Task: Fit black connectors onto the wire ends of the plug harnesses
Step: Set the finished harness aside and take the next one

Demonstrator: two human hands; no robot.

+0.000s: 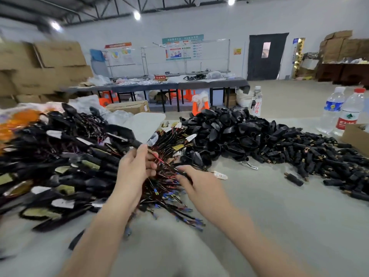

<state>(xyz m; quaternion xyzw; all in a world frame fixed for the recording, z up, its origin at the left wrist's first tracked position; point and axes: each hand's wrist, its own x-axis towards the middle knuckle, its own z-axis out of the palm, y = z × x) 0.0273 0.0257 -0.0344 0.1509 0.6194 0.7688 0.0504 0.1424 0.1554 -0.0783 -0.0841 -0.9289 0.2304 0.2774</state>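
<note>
**Two hands on one harness, loose parts heaped on the table**

Counts: two hands, one harness in hand, three bottles, one cardboard box at the right edge. Piled parts are too many to count.

The left hand [133, 166] has its fingers curled round the held harness [127, 136], gripping just below the black plug body. The plug points up and left and thin red and dark wires [158, 159] run out down and right. The right hand [192, 181] pinches a small black connector [182, 173] between thumb and fingertips at the far end of those wires. Motion blur hides whether it is seated on the wire.

The held harness is above the middle of the grey table [259, 226], over a fan of harness wire ends [169, 194] with blue and red tips. A big harness pile [60, 156] lies to the left: black plugs, white and tan tags.

Right of centre is a heap of shiny black plug shells [219, 132]. Further right is a spread of short black connectors with brass ends [309, 156]. One stray connector [294, 179] lies apart from it.

Bottles: one white-labelled [257, 101] behind the shells, one blue-labelled [332, 108] and one red-labelled [349, 113] at far right, beside the cardboard box [355, 136]. One metal clip [249, 165] and one white tag [220, 174] lie near the right hand.
</note>
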